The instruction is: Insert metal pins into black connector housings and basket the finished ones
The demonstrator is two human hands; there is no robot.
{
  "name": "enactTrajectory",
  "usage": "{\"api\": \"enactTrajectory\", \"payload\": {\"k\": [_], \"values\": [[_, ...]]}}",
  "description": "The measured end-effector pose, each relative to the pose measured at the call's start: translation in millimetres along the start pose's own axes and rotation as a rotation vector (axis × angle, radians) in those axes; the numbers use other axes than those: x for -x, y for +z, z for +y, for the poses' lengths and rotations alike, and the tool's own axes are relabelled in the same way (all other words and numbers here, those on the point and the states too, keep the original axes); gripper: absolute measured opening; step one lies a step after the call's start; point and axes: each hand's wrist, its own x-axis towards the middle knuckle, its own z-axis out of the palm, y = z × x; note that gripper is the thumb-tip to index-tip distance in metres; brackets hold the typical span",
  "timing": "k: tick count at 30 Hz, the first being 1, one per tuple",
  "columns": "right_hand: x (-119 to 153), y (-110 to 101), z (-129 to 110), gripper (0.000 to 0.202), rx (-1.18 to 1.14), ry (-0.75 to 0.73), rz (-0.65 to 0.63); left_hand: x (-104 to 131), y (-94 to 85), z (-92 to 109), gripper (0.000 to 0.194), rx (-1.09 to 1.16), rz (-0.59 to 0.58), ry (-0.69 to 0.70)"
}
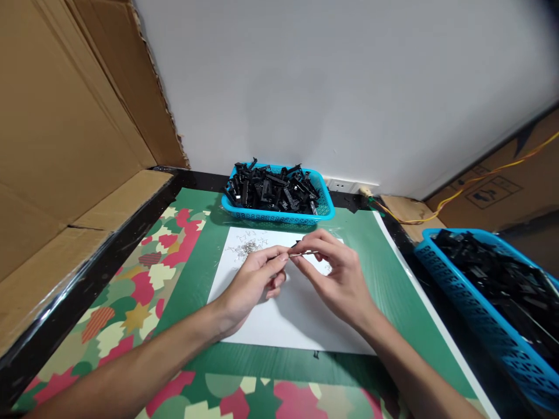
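Over a white sheet [283,314], my left hand [257,276] and my right hand [334,267] meet at their fingertips. A thin metallic strip [303,254] runs between them, pinched by the right thumb and fingers, with its left end at the left thumb and forefinger. A small dark piece shows beside the right fingertips; its shape is mostly hidden. Left of the hands on the sheet lies a pile of tiny metal pieces [248,249]. More tiny pieces lie partly behind my right hand.
A blue basket [279,217] of black plastic parts stands at the back, by the wall. Another blue basket [476,314] with black parts is at the right. Cardboard [65,116] rises at the left. A yellow cable [449,201] runs from the wall sockets. A small black part [315,354] lies near the front.
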Motion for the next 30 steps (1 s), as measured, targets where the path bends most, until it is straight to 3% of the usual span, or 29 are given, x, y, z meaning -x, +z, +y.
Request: {"api": "enactTrajectory", "payload": {"k": [4,11,16,23,28,30], "values": [[1.4,0.8,0.3,0.009,-0.03,0.008,-0.002,1.2,2.2,0.9,0.029,0.035,0.002,-0.006],[3.1,-0.5,3.0,0.033,-0.033,-0.012,0.094,-0.8,-1.1,4.1,0.039,-0.231,0.038,0.102],[6.1,0.2,1.8,0.027,0.068,-0.088,0.165,-3.6,-5.4,0.5,0.029,-0.393,0.073,0.241],[9.4,-0.3,1.5,0.03,0.107,-0.189,0.112,-1.7,-8.7,-0.8,0.012,-0.629,0.184,0.395],[4.9,-4.0,0.7,0.005,0.058,-0.055,0.094,1.4,-5.1,1.8,0.02,-0.664,0.216,0.387],[2.7,-4.1,0.9,0.01,0.011,0.025,0.028,1.7,-4.5,2.3,0.021,-0.653,0.238,0.39]]}}
